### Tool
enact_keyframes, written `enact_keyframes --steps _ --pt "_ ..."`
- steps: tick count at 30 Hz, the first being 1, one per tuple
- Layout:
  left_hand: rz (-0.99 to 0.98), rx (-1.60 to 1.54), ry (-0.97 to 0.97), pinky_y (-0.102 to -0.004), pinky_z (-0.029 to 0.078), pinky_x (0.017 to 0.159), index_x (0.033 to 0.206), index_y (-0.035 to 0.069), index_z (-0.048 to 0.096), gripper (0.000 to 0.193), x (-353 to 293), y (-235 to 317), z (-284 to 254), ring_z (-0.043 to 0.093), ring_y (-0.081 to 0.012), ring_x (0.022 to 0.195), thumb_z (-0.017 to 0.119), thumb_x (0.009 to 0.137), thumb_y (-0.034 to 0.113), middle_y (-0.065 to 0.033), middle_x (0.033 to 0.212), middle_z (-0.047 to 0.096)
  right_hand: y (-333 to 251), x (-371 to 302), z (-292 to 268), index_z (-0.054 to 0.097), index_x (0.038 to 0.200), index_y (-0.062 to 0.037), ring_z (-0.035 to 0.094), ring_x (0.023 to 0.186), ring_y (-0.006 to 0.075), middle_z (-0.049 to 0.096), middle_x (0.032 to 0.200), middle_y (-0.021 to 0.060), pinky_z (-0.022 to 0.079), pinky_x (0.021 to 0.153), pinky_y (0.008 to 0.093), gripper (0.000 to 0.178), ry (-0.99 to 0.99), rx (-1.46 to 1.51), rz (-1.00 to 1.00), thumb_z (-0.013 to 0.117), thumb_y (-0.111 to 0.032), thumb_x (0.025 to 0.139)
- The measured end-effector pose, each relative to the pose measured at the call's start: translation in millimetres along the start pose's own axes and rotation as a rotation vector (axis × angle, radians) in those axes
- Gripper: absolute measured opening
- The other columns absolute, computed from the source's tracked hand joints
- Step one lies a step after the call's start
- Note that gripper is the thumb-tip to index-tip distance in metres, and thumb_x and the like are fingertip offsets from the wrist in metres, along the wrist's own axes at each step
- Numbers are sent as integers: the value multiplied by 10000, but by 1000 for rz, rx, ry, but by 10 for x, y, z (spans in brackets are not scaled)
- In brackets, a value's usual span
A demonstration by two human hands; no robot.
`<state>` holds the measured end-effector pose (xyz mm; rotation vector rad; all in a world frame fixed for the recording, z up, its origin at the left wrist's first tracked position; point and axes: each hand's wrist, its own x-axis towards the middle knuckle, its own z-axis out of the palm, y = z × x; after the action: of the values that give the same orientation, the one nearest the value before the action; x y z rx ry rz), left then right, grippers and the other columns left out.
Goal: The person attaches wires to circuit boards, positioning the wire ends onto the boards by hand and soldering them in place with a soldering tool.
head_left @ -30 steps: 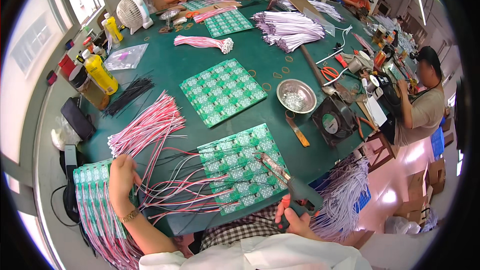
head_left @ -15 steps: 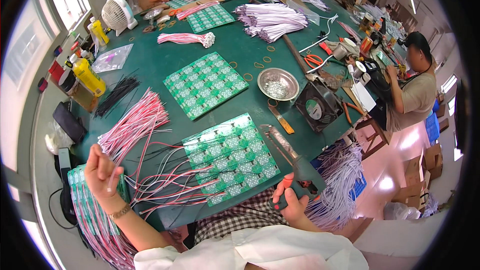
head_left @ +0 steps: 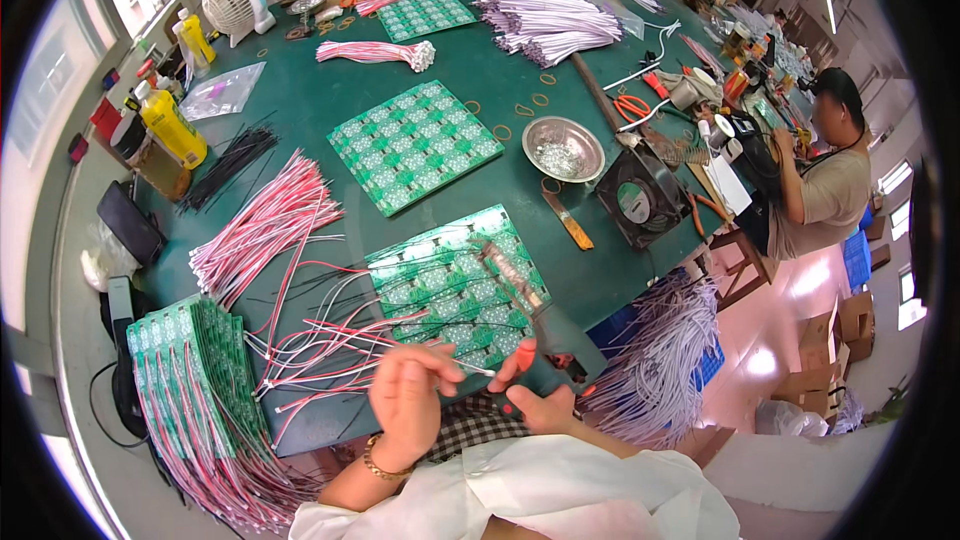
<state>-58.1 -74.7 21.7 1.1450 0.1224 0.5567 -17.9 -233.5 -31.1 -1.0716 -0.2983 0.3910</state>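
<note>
My right hand (head_left: 540,405) grips a dark pistol-shaped soldering gun (head_left: 570,345) with an orange trigger; its metal front reaches over the near green circuit board panel (head_left: 440,280). Close by on its left, my left hand (head_left: 410,395) is closed in a pinch on a thin wire, whose white end (head_left: 490,373) points toward the right hand. Red, white and black wires (head_left: 330,350) lie across the panel's left part and the table edge. A bundle of red and white wires (head_left: 265,225) rests farther left. Behind the near panel lies another stack of green panels (head_left: 410,145).
Wired green panels (head_left: 190,340) hang over the table's left edge. A metal bowl (head_left: 563,150), a yellow-handled blade (head_left: 570,223) and a black square fan (head_left: 645,202) stand right. Yellow bottles (head_left: 170,125) line the left side. Co-workers sit at the far side and right.
My left hand has moved right, from beside the wire bundle to near my right hand. The soldering gun has shifted left over the near panel.
</note>
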Motion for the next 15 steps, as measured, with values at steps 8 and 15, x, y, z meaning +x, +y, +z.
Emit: enact_keyframes --steps 8,15 --pt "-24 116 -231 -363 419 907 933 -3 485 226 -153 -178 -32 479 -91 593 394 958 202 -116 818 598 -2 -3 62 370 1230 -80 570 784 157 552 873 107 478 666 277 529 -87 -184 -76 596 80 780" --pt "-14 207 -246 -296 461 766 883 -10 519 219 -231 -164 -41 485 -86 568 392 952 155 -96 783 604 -22 -21 56 357 1232 -81 548 711 127 556 845 100 456 569 244 513 -81 -188 -80 592 48 795"
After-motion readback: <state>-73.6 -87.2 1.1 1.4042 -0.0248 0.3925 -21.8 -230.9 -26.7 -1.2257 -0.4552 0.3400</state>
